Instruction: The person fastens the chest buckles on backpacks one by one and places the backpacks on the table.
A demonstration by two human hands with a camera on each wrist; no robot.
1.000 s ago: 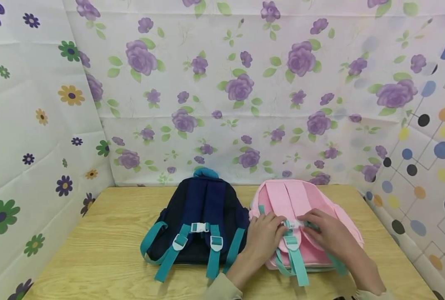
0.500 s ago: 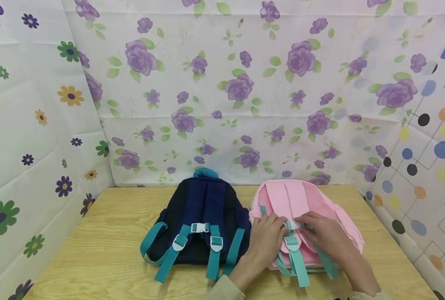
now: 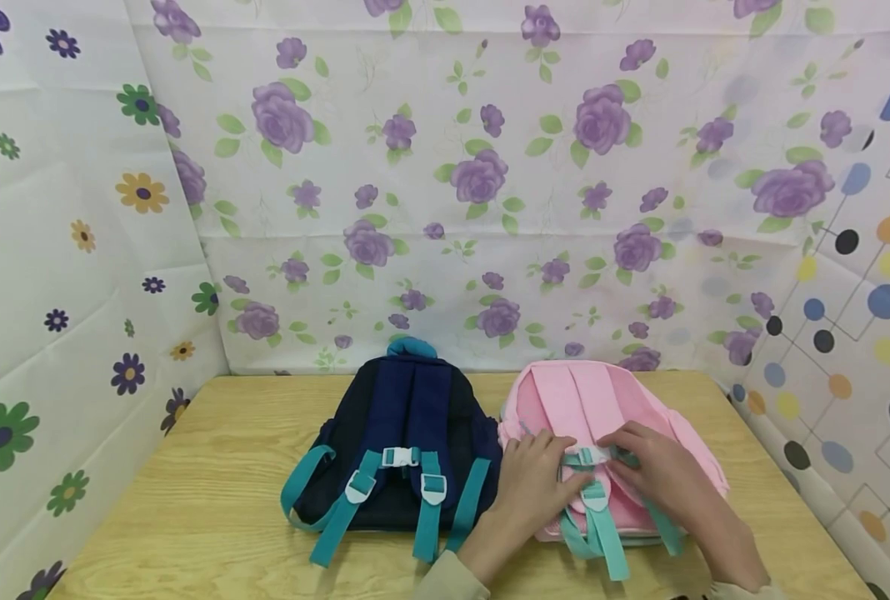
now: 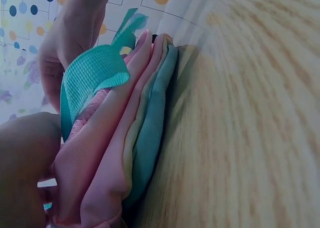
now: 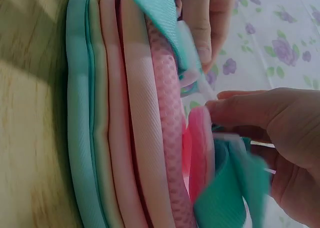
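A pink backpack [image 3: 547,408] lies with its shoulder straps facing up, on the right of the wooden table. A white buckle [image 3: 589,456] on a teal chest strap joins its shoulder straps. My right hand [image 3: 662,475] pinches the buckle's right end between thumb and fingers. Around the strap at the buckle's left side curl the fingers of my left hand [image 3: 531,479], its thumb lower, near the teal adjuster strap [image 3: 605,529]. In the right wrist view, both hands meet at the whitish buckle [image 5: 192,53] above the pink mesh back panel [image 5: 167,83]. Whether its halves are fully joined cannot be told.
Left of the pink bag lies a navy backpack [image 3: 385,400] with teal straps and a fastened white buckle [image 3: 400,456]. Both bags rest on the wooden table [image 3: 190,492]. Flower-patterned cloth [image 3: 415,167] hangs behind, with patterned cloth on both sides.
My left thumb has shifted down and away from the buckle, showing more teal strap. The dangling adjuster strap has moved slightly right. My right hand stays at the buckle.
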